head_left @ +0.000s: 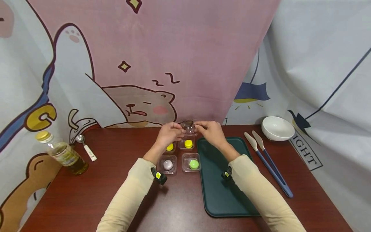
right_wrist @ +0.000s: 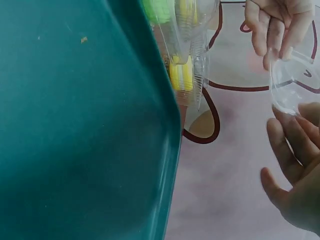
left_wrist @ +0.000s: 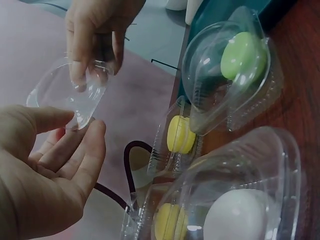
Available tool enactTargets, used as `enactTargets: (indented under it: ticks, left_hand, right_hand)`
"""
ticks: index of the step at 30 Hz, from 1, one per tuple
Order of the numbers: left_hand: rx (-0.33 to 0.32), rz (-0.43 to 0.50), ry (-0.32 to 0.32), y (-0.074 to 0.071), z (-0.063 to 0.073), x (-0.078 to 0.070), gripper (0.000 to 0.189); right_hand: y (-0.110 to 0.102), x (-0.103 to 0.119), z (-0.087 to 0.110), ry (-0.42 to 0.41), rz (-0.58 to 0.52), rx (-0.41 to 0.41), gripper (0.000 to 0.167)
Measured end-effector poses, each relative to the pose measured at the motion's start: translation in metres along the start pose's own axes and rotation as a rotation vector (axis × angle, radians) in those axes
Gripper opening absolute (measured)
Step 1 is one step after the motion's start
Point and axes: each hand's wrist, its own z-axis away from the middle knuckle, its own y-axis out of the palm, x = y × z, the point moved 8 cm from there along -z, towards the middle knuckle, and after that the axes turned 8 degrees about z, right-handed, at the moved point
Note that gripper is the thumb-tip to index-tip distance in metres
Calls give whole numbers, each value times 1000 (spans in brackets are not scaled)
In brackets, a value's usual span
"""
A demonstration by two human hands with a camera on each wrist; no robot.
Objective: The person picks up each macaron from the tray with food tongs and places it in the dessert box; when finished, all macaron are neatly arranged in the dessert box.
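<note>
Before me, above the table's back edge, both hands hold a small clear plastic lid (head_left: 189, 127). My left hand (head_left: 169, 136) pinches its left side between thumb and fingers, and my right hand (head_left: 214, 133) pinches the right side. In the left wrist view the lid (left_wrist: 65, 95) looks domed and see-through. Below the hands sit clear plastic boxes with macarons: a yellow macaron (head_left: 188, 143) at the back right, another yellow macaron (head_left: 169, 147) partly behind my left hand, a whitish macaron (head_left: 167, 165) and a green macaron (head_left: 194, 164) in front. Domed clear covers stand over the white and green ones.
A dark green tray (head_left: 223, 199) lies under my right forearm. To its right are blue-handled tongs (head_left: 272, 164) and a white bowl (head_left: 277, 129). At the left stand an oil bottle (head_left: 65, 154) and a measuring spoon (head_left: 87, 148). A printed cloth hangs behind the table.
</note>
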Motion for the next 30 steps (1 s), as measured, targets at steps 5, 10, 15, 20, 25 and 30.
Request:
enactTargets:
  ticks: [5,10,15,20,25,30]
  left_hand:
    - [110,-61,-47,10,4,-1,51]
    - [202,-67,-101,18,8,0,76]
    - [199,-61,-140,18,9,0,83]
    - [218,-104,-150,19,10,1,81]
    - [234,-147,-135,19,13,3,78]
    - [225,-166,-108,13,13,2,78]
  right_hand:
    - [-13,3,2,-67,65,-164,24]
    - [-17,7,4,-139,115,-249,23]
    - [-20,15,8,-225,124,-267,25]
    - [-22,16,11,-253,130,-264,27]
    - [-23,17,14,-293,122,-255,28]
    - [-23,18,13,-334,121,-184,30]
